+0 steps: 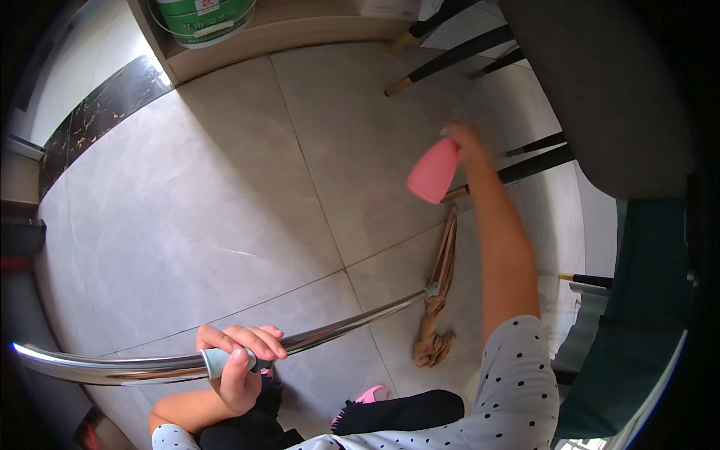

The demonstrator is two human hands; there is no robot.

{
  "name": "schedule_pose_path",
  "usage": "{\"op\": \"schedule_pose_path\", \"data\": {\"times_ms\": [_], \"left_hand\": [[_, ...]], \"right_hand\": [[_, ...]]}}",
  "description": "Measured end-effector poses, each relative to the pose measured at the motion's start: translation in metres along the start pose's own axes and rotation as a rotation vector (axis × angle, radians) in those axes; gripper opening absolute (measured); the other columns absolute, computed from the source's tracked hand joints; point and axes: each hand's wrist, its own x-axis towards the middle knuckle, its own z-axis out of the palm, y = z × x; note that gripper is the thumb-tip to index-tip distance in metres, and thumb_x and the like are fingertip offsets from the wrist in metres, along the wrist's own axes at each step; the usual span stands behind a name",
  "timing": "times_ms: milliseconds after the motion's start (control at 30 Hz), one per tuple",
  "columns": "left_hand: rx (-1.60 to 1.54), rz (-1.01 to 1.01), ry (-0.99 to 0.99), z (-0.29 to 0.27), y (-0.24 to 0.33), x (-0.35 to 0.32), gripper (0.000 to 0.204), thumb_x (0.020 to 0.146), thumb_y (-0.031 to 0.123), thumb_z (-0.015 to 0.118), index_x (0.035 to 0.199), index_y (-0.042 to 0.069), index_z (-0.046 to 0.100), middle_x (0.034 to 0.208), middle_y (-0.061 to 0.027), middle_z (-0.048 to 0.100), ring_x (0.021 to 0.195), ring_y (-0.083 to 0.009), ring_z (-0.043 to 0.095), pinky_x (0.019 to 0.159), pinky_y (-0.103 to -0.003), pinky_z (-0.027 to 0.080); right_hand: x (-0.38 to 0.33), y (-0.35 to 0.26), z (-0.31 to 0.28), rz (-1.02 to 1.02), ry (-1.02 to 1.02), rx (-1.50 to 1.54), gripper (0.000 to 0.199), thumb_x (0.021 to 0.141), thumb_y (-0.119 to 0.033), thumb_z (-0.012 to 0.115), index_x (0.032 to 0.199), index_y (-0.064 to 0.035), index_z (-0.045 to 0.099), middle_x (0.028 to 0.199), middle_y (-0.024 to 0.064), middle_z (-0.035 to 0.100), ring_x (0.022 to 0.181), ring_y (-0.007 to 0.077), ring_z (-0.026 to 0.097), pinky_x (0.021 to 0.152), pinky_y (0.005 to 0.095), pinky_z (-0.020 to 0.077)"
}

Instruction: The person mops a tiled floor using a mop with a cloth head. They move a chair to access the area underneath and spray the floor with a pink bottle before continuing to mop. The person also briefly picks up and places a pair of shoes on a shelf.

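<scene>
My left hand (238, 361) is wrapped round the grey grip of a mop with a shiny metal pole (352, 319). The pole slants across in front of me, and its brown cloth head (433, 334) lies on the floor tiles at the right. Stretched out ahead, my right hand (466, 142) is closed round the top of a pink spray bottle (435, 172). The bottle is held above the floor, tilted, its wide base toward the lower left. Motion blurs the right fingers, and they hide the bottle's nozzle.
Dark chair legs (457, 56) with gold tips stand at the upper right, beside a dark seat (600, 82). A green bucket (206, 19) sits on a wooden shelf (292, 37) at the back. My feet, one in a pink slipper (373, 394), are below the pole.
</scene>
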Motion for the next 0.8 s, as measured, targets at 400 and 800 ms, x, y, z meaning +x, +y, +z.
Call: {"op": "schedule_pose_path", "data": {"times_ms": [400, 800], "left_hand": [[-0.069, -0.033, -0.055, -0.001, 0.005, 0.0, 0.012, 0.08, 0.001, 0.04, 0.087, 0.007, 0.032, 0.074, -0.0154, 0.055, 0.069, -0.0283, 0.057, 0.081, -0.046, 0.04], [-0.104, -0.034, -0.095, -0.001, 0.008, -0.003, 0.01, 0.082, 0.002, 0.04, 0.087, 0.007, 0.033, 0.078, -0.0154, 0.054, 0.076, -0.0279, 0.057, 0.084, -0.047, 0.038]], "right_hand": [[-0.03, -0.029, 0.184, -0.089, 0.112, -0.042, 0.03, 0.075, -0.021, 0.058, 0.092, 0.0028, 0.054, 0.072, 0.0057, 0.054, 0.067, 0.0164, 0.051, 0.057, 0.0301, 0.0426], [-0.147, -0.038, 0.288, -0.352, -0.57, -0.372, 0.031, 0.069, -0.026, 0.058, 0.081, 0.0029, 0.057, 0.075, 0.0102, 0.058, 0.07, 0.0189, 0.055, 0.064, 0.0321, 0.0437]]}}
